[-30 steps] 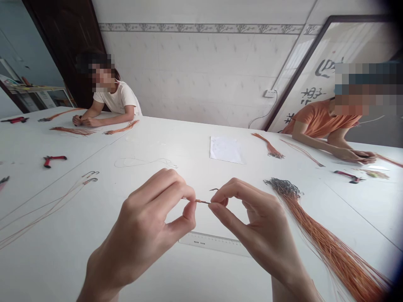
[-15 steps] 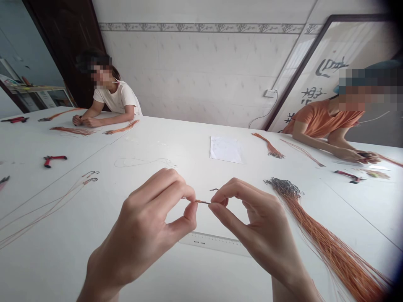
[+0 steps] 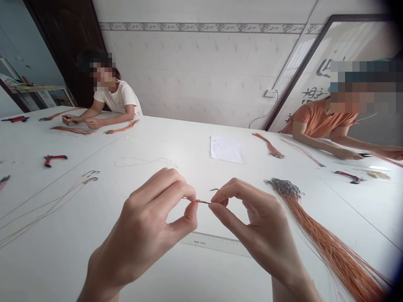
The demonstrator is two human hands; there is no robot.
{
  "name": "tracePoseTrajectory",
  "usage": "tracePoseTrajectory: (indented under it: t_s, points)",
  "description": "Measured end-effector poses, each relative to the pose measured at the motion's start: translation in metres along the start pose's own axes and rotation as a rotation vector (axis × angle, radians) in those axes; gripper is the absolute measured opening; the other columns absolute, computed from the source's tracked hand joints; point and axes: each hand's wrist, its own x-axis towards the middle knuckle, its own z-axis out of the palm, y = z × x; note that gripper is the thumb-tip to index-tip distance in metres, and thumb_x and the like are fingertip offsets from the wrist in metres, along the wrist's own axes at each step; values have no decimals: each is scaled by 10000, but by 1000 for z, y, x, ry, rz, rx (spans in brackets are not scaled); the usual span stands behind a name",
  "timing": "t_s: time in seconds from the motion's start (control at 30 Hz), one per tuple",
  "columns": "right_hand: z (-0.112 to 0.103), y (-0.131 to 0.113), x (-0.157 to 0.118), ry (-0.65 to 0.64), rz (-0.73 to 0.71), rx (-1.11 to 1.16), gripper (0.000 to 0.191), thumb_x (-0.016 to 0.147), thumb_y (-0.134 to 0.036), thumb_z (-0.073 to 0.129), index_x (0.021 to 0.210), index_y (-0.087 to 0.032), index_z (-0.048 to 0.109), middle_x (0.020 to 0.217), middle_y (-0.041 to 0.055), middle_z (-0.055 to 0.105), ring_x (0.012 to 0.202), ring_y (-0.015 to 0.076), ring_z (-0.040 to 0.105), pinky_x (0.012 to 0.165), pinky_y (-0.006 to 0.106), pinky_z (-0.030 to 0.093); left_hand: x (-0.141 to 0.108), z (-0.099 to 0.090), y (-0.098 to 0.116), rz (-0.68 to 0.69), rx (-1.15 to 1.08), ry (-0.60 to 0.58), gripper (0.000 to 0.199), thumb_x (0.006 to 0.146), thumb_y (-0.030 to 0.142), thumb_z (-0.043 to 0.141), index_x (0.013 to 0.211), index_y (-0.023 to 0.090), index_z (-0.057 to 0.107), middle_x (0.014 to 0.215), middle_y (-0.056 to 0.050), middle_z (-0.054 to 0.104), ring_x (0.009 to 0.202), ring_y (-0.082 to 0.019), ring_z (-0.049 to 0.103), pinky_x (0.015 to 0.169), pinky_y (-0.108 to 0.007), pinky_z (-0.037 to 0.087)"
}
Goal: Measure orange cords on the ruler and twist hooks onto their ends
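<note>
The left hand (image 3: 145,222) pinches an orange cord (image 3: 198,201) between thumb and index finger, close to where it joins a hook (image 3: 205,203); the right hand (image 3: 261,216) pinches the hook between thumb and index finger. The hook is suspended above the white table (image 3: 151,272), in the gap between the two sets of fingertips and partly inside the right grip. Its long axis runs left to right, almost level, with the right end slightly lower. The tip shows above the right fingertips and points left, toward the left hand; the bend is hidden by the right fingers. A clear ruler (image 3: 217,243) lies on the table below the hook, nearer the wearer. To the right of the right hand lies a bundle of orange cords (image 3: 327,235), hooks at its far end.
</note>
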Motion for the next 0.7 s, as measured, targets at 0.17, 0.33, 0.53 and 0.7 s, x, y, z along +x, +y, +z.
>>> tracePoseTrajectory:
  t_s: [0.17, 0.33, 0.53, 0.7]
  points:
    - [0, 1, 1, -2, -9, 2, 110, 800, -162, 588, 697, -194, 563, 653, -24, 559, 630, 98, 517, 579, 228, 430, 0, -1, 0, 1, 0, -8, 167, 759, 2, 554, 727, 163, 525, 710, 31, 521, 639, -75, 496, 594, -207, 421]
    - [0, 1, 1, -4, 0, 11, 112, 801, -159, 585, 698, -195, 560, 655, -27, 554, 632, 97, 513, 580, 229, 425, 0, -1, 1, 3, -3, -9, 169, 758, 0, 550, 729, 165, 526, 711, 28, 523, 642, -80, 496, 594, -211, 422]
    - [1, 2, 1, -10, -6, 22, 112, 804, -146, 583, 706, -195, 558, 659, -32, 549, 639, 89, 509, 587, 221, 420, 0, -1, 0, 2, -13, -13, 168, 760, -2, 554, 730, 161, 526, 709, 27, 519, 644, -78, 490, 596, -211, 418]
    - [1, 3, 0, -3, -14, 22, 117, 802, -151, 596, 702, -197, 555, 656, -42, 546, 634, 75, 502, 585, 204, 415, 0, 0, -1, 5, -7, -13, 159, 764, 10, 567, 730, 158, 520, 712, 30, 515, 654, -73, 489, 601, -204, 418]
